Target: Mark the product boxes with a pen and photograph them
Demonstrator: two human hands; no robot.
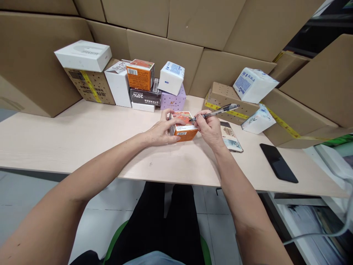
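Observation:
An orange box (186, 136) with a barcode on its near side lies on the light wooden desk (91, 136) in front of me. My left hand (162, 129) is closed around its left end, fingers across the top and thumb along the near side. In my right hand (211, 129) is a clear-barrelled pen (222, 109), pinched between the fingers. Its tip points left at the box's top, by a white label strip; I cannot tell whether it touches. A notebook (231, 138) with a printed cover lies just right of my right hand.
A second orange box (140, 75) tops a dark box (145, 96) at the back, beside a tissue pack (171, 78) on a purple box (173, 98). White and brown cartons (91, 86) stand left. At right are a black phone (278, 163) and taped cartons (295, 121).

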